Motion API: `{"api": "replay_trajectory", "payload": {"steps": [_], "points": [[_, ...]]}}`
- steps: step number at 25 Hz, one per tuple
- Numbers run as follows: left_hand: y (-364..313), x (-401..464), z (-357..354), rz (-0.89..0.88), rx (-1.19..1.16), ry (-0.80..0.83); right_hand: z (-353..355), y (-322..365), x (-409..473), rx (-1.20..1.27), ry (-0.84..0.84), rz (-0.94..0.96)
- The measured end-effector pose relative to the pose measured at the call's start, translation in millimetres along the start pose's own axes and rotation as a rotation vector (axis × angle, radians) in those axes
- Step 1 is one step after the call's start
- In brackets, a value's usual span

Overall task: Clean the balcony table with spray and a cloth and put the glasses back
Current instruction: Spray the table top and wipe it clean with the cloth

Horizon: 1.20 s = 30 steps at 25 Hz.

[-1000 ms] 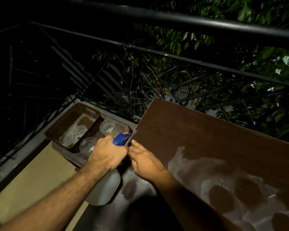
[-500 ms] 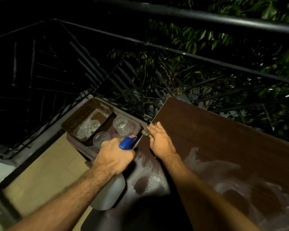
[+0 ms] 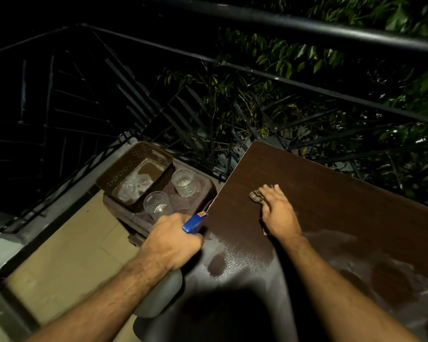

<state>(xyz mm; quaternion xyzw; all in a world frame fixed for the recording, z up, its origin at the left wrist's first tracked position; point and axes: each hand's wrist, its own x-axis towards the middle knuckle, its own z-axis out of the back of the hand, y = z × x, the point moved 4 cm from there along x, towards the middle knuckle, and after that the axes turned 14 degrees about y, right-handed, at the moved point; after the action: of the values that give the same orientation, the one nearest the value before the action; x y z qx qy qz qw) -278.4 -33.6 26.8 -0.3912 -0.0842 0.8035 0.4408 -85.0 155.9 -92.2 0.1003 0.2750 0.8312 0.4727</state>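
Since the earlier frames the right hand (image 3: 278, 213) has slid with the cloth (image 3: 257, 194) away from the surface's left edge and further toward its far side, while the left hand (image 3: 169, 241) has stayed at that edge. Now the right hand lies palm down on the dark brown surface (image 3: 344, 193), fingers fairly straight and pressing the crumpled cloth, most of which is hidden beneath them; only a bunched bit peeks out just past the fingertips, toward the far left corner. Near the hand's wrist and toward the near side, the surface carries pale, misty patches of spray with darker dry blotches among them. The left hand is curled round the neck of the spray bottle (image 3: 158, 296), its blue nozzle head (image 3: 194, 222) sticking out beyond the knuckles right at the surface's left edge and its pale body hanging below the wrist, off that edge. Left of the surface, a low brown stool (image 3: 203, 193) carries a perforated brown basket (image 3: 124, 166) with glassware lying inside, and two clear glasses stand upright just beside the basket: one glass (image 3: 183, 181) nearer the railing, another glass (image 3: 157, 204) just beyond the left hand's knuckles. A black railing (image 3: 307, 28) with leaves behind it runs past the far edge.
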Motion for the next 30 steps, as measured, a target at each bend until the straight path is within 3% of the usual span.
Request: {"api": "replay_trajectory", "payload": {"steps": [4,9,11,13,17,19,22,27,30], "points": [[0,-6,1,-0.017,-0.045,0.007,-14,19,-31,-0.009,-0.008,0.057],[-3,-11,-1,-0.028,-0.063,0.008,-60,62,-114,-0.098,0.291,0.503],[-3,-11,-1,-0.021,-0.064,0.008,-54,59,-113,-0.122,0.342,0.588],[-4,-10,-3,-0.022,-0.076,0.035,-37,40,-84,-0.120,0.266,0.492],[-7,-9,-8,-0.019,-0.045,0.052,7,-22,-27,-0.108,0.056,0.070],[-9,-10,-9,-0.013,-0.043,0.044,15,-34,-28,-0.090,0.003,-0.023],[-12,-11,-11,-0.024,-0.066,0.034,2,-11,-70,-0.059,0.038,0.101],[-20,-15,-11,-0.046,-0.071,0.026,-30,25,-163,-0.100,0.310,0.515],[-25,-17,-13,-0.052,-0.034,0.025,-10,2,-133,-0.126,0.264,0.498]]}}
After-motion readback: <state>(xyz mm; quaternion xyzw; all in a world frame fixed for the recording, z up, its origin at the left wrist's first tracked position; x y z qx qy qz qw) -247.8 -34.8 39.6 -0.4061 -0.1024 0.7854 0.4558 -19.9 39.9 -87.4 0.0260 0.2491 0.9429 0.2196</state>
